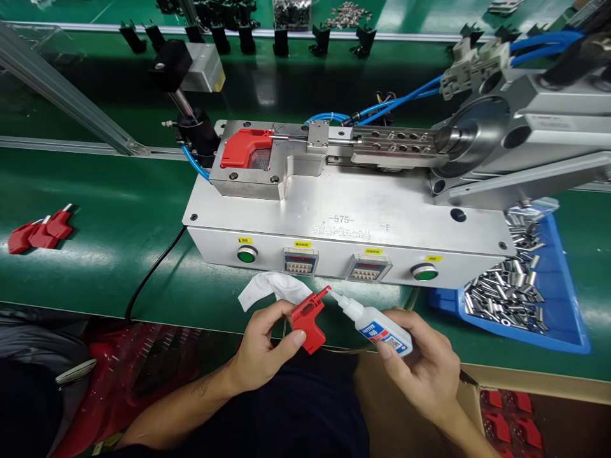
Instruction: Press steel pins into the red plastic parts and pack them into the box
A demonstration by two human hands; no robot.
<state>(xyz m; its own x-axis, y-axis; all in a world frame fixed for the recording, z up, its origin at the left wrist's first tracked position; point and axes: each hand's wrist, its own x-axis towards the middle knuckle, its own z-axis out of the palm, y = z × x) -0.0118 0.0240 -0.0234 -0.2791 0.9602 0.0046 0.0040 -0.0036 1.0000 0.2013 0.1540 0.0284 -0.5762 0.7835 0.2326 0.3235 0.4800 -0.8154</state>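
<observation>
My left hand (265, 346) is closed on a small red plastic part (308, 317), held just in front of the press fixture. My right hand (424, 362) grips a white glue bottle (377, 323) with a red and blue label. The bottle's nozzle tip touches the upper end of the red part. Another red plastic part (243, 147) sits in the nest of the metal press fixture (344, 216), with a thin pin pointing at it from the right.
A blue tray (568, 318) of several small metal sleeves lies at the right. Three finished red parts (41, 232) lie on the green belt at the left. A white cloth (272, 289) lies before the fixture. A box of red parts (506, 420) sits lower right.
</observation>
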